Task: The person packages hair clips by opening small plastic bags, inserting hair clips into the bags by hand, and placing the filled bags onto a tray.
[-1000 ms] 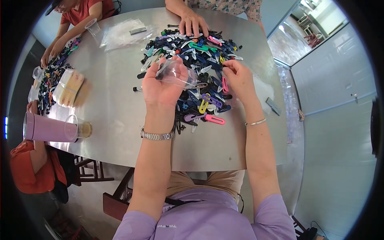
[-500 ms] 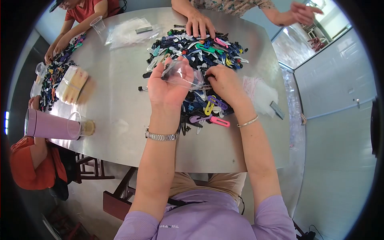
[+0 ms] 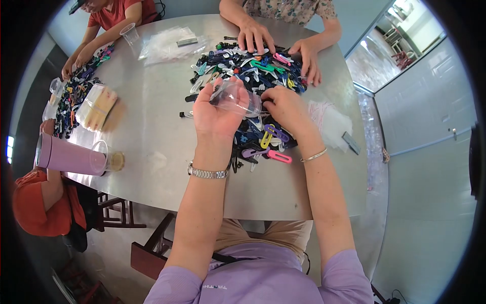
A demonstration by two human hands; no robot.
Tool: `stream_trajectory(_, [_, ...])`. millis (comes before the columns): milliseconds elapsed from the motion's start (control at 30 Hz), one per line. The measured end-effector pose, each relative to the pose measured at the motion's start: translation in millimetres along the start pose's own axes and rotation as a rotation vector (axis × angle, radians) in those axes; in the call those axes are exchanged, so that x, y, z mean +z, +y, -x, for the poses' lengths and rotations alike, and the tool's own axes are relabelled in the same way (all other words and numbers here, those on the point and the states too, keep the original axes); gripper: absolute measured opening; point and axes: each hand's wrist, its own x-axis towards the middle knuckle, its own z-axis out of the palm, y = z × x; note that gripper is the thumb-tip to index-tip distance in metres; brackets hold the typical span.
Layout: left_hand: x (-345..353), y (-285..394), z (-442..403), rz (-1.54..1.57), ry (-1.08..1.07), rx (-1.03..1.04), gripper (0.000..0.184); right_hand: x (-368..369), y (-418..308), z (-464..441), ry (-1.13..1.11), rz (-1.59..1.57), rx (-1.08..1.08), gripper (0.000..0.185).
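Note:
My left hand [image 3: 215,114] is turned palm up, its fingers curled around a clear plastic cup [image 3: 237,99] that lies tilted with its mouth to the right. Something dark shows at the cup's bottom end. Beside the mouth, my right hand [image 3: 286,109] has its thumb and fingers pinched together over the pile of hair clips [image 3: 243,71]; what they hold is hidden. Below the hands lie a purple hair clip [image 3: 277,134], a yellow one [image 3: 266,138] and a pink one [image 3: 279,156] at the pile's near edge.
Across the metal table [image 3: 157,162], a co-worker's hands [image 3: 257,36] rest on the pile. Plastic bags [image 3: 329,121] lie to the right, more bags [image 3: 169,48] at the back. Leftward are a bundled stack [image 3: 97,107], a pink tumbler [image 3: 71,156] and another clip pile [image 3: 68,104].
The co-worker's raised hand has come down onto the far right of the pile. My hands stay nearly in place, and the cup's mouth has turned slightly toward my right hand.

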Motion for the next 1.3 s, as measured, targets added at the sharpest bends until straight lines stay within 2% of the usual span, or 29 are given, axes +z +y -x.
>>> stream_trajectory(167, [0.7, -1.3, 0.0, 0.003, 0.042, 0.028, 0.018, 3.3, 1.7, -1.7, 0.003, 0.021, 0.065, 0.015])
stream_trajectory(267, [-0.6, 0.3, -0.4, 0.013, 0.021, 0.0, 0.019, 9.3, 10.7, -1.5, 0.127, -0.049, 0.023, 0.016])
stream_trajectory(333, [-1.5, -0.3, -0.6, 0.012, 0.008, 0.002, 0.02, 1.5, 2.7, 0.2, 0.275, -0.267, 0.023, 0.013])
stream_trajectory(367, [-1.6, -0.4, -0.3, 0.009, -0.006, 0.003, 0.02, -2.8, -2.7, 0.9, 0.272, -0.269, 0.018, 0.013])
stream_trajectory(433, [-0.4, -1.0, -0.2, 0.004, 0.014, 0.023, 0.02, -13.0, -16.5, 2.8, 0.287, -0.792, 0.088, 0.014])
stream_trajectory(467, [0.4, -1.4, -0.3, -0.002, 0.036, 0.037, 0.021, -18.1, -24.6, 4.2, 0.301, -0.873, 0.051, 0.015])
stream_trajectory(500, [0.7, -1.7, -0.5, 0.0, 0.033, 0.043, 0.021, -23.2, -32.4, 4.9, 0.296, -0.875, 0.045, 0.015])
stream_trajectory(567, [0.1, -2.5, -1.1, 0.028, 0.033, 0.046, 0.021, -30.8, -46.2, 6.2, 0.343, -0.617, -0.269, 0.015])
stream_trajectory(633, [-4.4, -3.2, -3.8, 0.002, 0.012, 0.055, 0.021, -28.9, -54.8, 4.1, 0.328, -0.625, -0.328, 0.017])
stream_trajectory(700, [-6.2, -2.3, -4.9, -0.024, -0.007, 0.061, 0.022, -26.8, -55.6, 0.2, 0.384, -0.094, -0.5, 0.021])
stream_trajectory(733, [-6.3, -2.0, -4.7, -0.013, -0.01, 0.048, 0.022, -26.9, -55.9, 0.4, 0.383, -0.094, -0.501, 0.021])
stream_trajectory(833, [-1.0, -4.4, -0.1, -0.008, 0.018, 0.034, 0.022, -27.9, -54.8, 1.0, 0.353, -0.207, -0.435, 0.026])
stream_trajectory(900, [1.6, -6.2, 2.0, -0.017, 0.052, 0.03, 0.022, -27.2, -52.6, 0.3, 0.459, -0.22, -0.426, 0.029])
stream_trajectory(1033, [2.6, -7.2, 3.3, 0.018, -0.017, 0.035, 0.021, -28.9, -56.3, 5.6, 0.367, -0.338, -0.272, 0.027])
stream_trajectory(1100, [4.7, -8.3, 4.1, -0.001, -0.059, 0.035, 0.021, -29.4, -55.5, 7.5, 0.294, -0.479, -0.108, 0.024])
stream_trajectory(1167, [8.0, -10.4, 4.3, -0.086, -0.148, 0.025, 0.019, -25.7, -47.3, 7.9, 0.347, -0.522, -0.062, 0.022])
stream_trajectory(1300, [4.3, -11.3, -0.8, -0.214, -0.164, -0.039, 0.024, -36.7, -40.0, 13.1, 0.408, -0.549, 0.001, 0.021])
